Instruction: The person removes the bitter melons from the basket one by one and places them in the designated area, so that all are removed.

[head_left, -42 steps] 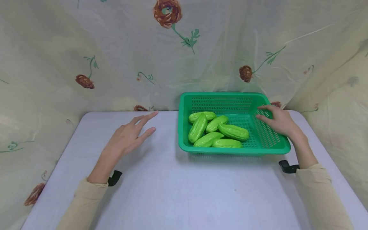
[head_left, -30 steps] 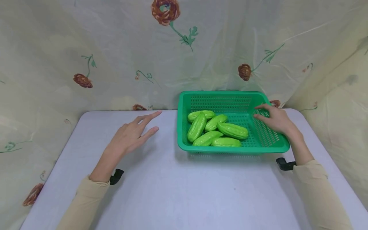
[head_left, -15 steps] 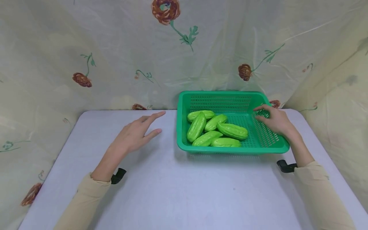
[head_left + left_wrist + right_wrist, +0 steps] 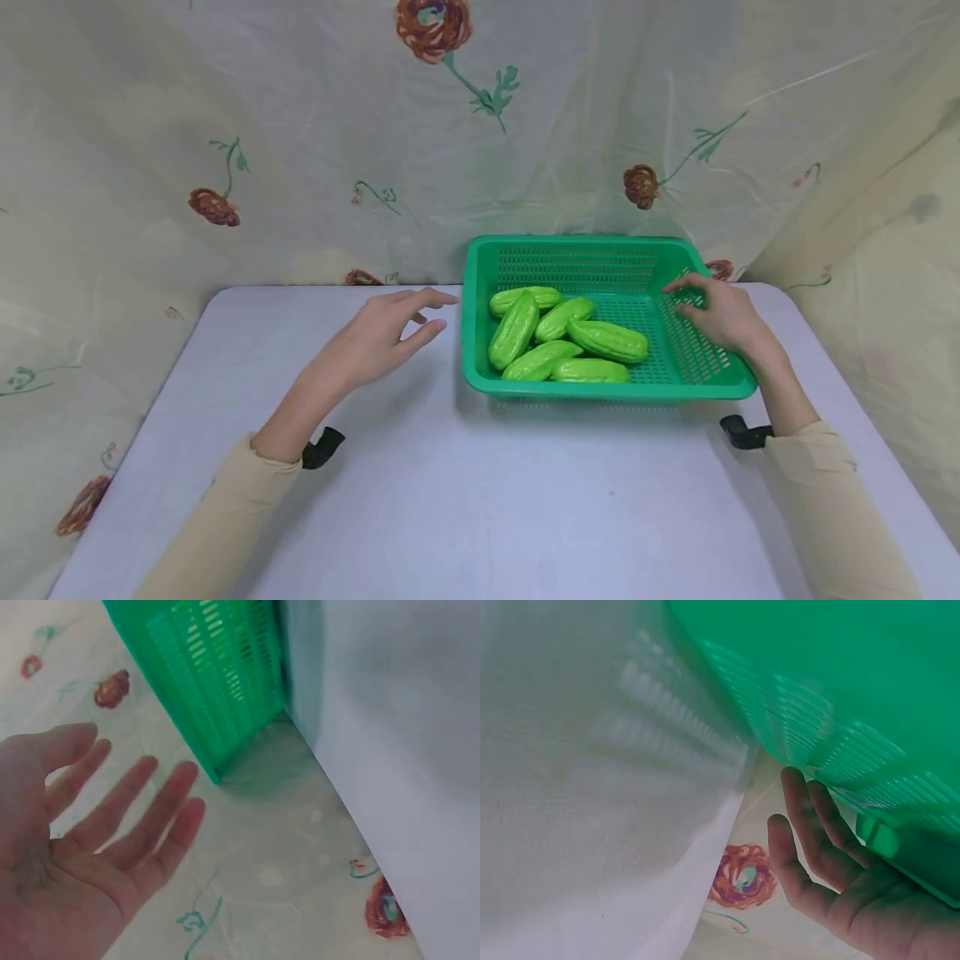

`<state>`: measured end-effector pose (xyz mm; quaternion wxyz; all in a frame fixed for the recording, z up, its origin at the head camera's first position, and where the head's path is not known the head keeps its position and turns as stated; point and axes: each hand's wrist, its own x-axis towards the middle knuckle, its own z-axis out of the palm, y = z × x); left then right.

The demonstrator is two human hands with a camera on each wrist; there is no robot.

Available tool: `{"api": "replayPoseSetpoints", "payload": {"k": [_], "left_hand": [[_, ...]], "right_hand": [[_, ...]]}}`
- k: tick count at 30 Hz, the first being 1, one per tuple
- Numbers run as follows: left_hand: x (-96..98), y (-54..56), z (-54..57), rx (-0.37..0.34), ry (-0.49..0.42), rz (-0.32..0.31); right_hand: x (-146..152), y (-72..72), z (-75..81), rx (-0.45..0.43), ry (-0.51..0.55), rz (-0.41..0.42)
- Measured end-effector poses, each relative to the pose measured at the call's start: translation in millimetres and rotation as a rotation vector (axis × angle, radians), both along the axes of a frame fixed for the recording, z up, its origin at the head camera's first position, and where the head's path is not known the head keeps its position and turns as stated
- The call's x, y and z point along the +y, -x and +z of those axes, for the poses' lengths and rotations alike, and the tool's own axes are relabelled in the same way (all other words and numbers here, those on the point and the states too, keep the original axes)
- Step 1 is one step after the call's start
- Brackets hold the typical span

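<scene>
A green plastic basket (image 4: 555,390) with slotted walls stands at the back of the table, right of centre. Several glossy, ridged green vegetables, like bitter gourds (image 4: 608,342), lie in its left and middle part. Just outside the left rim is my left hand (image 4: 375,337), fingers spread and slightly bent, holding nothing; its fingertips come close to the rim. My right hand (image 4: 723,312) is at the right rim, thumb and forefinger over the basket's inside. The right wrist view shows the other fingers (image 4: 802,825) loosely bent outside the wall; whether they touch it I cannot tell.
A pale table (image 4: 525,500) carries the basket. Flower-printed sheeting (image 4: 315,150) hangs behind and at both sides, right by the table's far edge. Black wrist mounts (image 4: 322,448) sit at both wrists.
My left hand has moved right toward the basket's left rim, its forefinger bending a little. The right hand stays at the right rim, with small finger movement. Basket and vegetables keep their places.
</scene>
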<state>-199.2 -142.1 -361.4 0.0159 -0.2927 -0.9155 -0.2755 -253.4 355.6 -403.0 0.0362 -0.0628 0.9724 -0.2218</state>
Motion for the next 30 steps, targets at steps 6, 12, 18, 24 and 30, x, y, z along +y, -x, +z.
{"api": "replayPoseSetpoints", "payload": {"k": [6, 12, 18, 24, 30], "left_hand": [[10.7, 3.2, 4.0, 0.011, 0.013, -0.07], [17.0, 3.1, 7.9, 0.021, 0.039, -0.083], [23.0, 4.3, 10.0, 0.012, 0.059, -0.103], [34.0, 9.0, 11.8, 0.018, 0.079, -0.14], [45.7, 19.6, 13.7, 0.053, 0.043, -0.228]], "right_hand": [[-2.9, 1.6, -0.3, 0.031, -0.082, 0.028], [-4.6, 1.1, -2.1, 0.105, -0.104, 0.02], [-6.5, 0.0, -1.9, 0.191, -0.115, 0.061], [-7.1, 1.5, -1.1, 0.2, -0.117, 0.102], [-6.4, -0.2, -1.3, 0.221, -0.096, 0.097]]}}
